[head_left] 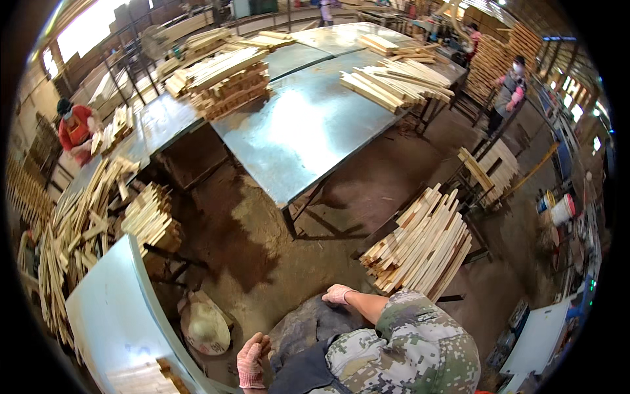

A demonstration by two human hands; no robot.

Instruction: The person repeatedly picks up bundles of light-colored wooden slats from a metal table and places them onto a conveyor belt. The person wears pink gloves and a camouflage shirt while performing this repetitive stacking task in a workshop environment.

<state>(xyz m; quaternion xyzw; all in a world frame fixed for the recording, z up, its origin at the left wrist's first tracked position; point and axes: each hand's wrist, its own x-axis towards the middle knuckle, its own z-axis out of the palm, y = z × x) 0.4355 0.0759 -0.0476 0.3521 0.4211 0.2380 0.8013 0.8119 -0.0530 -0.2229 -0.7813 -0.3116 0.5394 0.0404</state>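
Note:
My left hand [252, 360], in a pinkish-white knit glove, is raised at the lower middle beside my lap. Its fingers are curled in, and I see nothing between them. My right hand [338, 294], gloved alike, is at the far edge of the dark cloth [308, 328] over my legs. Those fingers are bent down and closed; whether they grip the cloth or something small is hidden. To the right of that hand, a stack of pale wooden strips [420, 246] lies on a low stand.
A large metal-topped table [295, 144] stands ahead, bearing wood piles [226, 79] and loose strips [397, 82]. At my left are a metal sheet surface [108, 308], a pale hard hat [205, 328] and heaped strips [79, 223]. Other people [77, 128] stand farther off.

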